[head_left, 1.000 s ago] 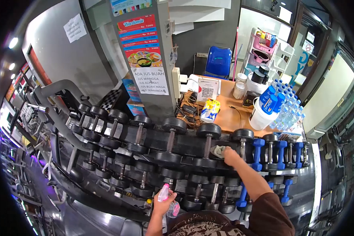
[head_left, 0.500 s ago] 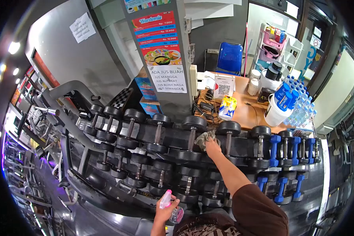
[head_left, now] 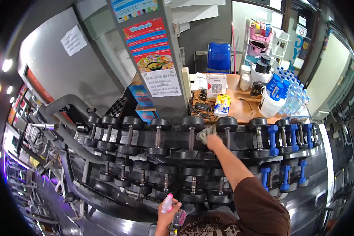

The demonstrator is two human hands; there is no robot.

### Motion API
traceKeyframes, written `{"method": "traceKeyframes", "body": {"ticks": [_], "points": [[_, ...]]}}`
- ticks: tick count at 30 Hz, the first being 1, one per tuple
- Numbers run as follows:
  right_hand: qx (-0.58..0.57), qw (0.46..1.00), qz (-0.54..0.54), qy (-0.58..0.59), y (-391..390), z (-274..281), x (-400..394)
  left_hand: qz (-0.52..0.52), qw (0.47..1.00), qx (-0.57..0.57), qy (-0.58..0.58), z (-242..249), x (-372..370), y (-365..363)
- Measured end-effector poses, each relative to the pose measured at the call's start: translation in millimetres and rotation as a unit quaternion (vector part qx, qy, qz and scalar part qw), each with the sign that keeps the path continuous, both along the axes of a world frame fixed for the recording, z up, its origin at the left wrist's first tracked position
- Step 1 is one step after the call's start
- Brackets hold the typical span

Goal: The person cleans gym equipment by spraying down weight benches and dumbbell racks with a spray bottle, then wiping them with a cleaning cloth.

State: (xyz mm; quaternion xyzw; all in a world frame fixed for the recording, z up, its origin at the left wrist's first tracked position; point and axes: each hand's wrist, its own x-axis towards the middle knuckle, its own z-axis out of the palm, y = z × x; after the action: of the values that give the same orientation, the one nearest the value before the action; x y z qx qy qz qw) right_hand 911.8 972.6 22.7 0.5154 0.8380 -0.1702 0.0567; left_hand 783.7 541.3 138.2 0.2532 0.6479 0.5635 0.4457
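Note:
My right hand (head_left: 213,141) is closed on a crumpled greyish cloth (head_left: 203,135) and reaches to the upper tier of the dumbbell rack (head_left: 172,140). The cloth lies between two black dumbbells, right beside the handle of the left one (head_left: 191,138); the other dumbbell (head_left: 227,135) stands just right of my hand. Low in the view, my left hand (head_left: 168,214) is wrapped round a clear spray bottle (head_left: 179,217) with a pink and white spray head (head_left: 168,202). It is in front of the lower row of dumbbells (head_left: 193,184).
Behind the rack stands a wooden table (head_left: 240,111) with a yellow-and-blue pack (head_left: 223,105), a white bucket (head_left: 270,104) and several water bottles (head_left: 295,98). A blue chair (head_left: 219,57) is farther back. Grey gym machine bars (head_left: 69,165) stand at the left.
The view has shifted a little. My right hand with the cloth stays between the same two dumbbells, its wrist turned slightly. My left hand still holds the spray bottle.

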Motion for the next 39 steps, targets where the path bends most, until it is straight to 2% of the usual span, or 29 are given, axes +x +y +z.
{"method": "traceKeyframes", "body": {"ticks": [1,3,5,8,9,10,12,14,16,18,22,24,26,28,29,32,34,36,38,39], "points": [[0.025,1.000,-0.010,0.006,-17,-6,-6,-0.004,1.000,-0.009,0.001,2,0,-2],[0.015,0.999,0.043,-0.021,-35,-9,-11,0.000,0.999,-0.013,-0.037,0,1,-4],[-0.058,0.981,0.167,-0.085,-35,10,-1,0.010,0.997,-0.016,-0.071,-5,8,-5],[-0.050,0.987,0.103,0.114,-57,73,26,-0.026,0.995,-0.017,-0.094,-10,9,6],[-0.011,0.980,0.090,0.175,-65,82,38,-0.044,0.996,-0.017,-0.077,-11,10,12],[-0.075,0.961,0.026,0.266,-77,102,55,-0.063,0.995,-0.020,-0.070,-15,11,17],[-0.194,0.874,-0.103,0.434,-103,147,93,-0.097,0.993,-0.026,-0.060,-20,16,32],[-0.241,0.683,-0.226,0.652,-127,147,143,-0.175,0.984,0.024,-0.001,-15,30,49],[-0.153,0.598,-0.321,0.719,-153,154,206,-0.245,0.960,0.090,0.103,-13,50,67],[-0.037,0.543,-0.359,0.759,-174,139,283,-0.301,0.919,0.138,0.215,24,76,91],[0.115,0.465,-0.487,0.730,-212,151,394,-0.316,0.906,0.168,0.225,28,128,128],[0.170,0.434,-0.478,0.744,-224,148,433,-0.332,0.898,0.167,0.235,25,150,144],[0.191,0.449,-0.471,0.735,-223,138,452,-0.343,0.892,0.188,0.228,20,170,157],[0.205,0.465,-0.468,0.723,-223,128,465,-0.356,0.887,0.156,0.250,28,188,165],[0.203,0.518,-0.453,0.696,-215,106,476,-0.359,0.886,0.150,0.252,28,195,168],[0.177,0.598,-0.456,0.635,-181,92,447,-0.359,0.885,0.131,0.265,28,209,174],[0.203,0.760,-0.393,0.477,-161,94,416,-0.349,0.889,0.148,0.257,25,214,172],[0.260,0.828,-0.278,0.412,-135,55,382,-0.337,0.892,0.137,0.267,19,216,168],[0.247,0.892,-0.197,0.323,-125,17,342,-0.323,0.900,0.116,0.267,9,217,157],[0.199,0.927,-0.193,0.253,-134,40,317,-0.312,0.907,0.104,0.264,3,216,152]]}}
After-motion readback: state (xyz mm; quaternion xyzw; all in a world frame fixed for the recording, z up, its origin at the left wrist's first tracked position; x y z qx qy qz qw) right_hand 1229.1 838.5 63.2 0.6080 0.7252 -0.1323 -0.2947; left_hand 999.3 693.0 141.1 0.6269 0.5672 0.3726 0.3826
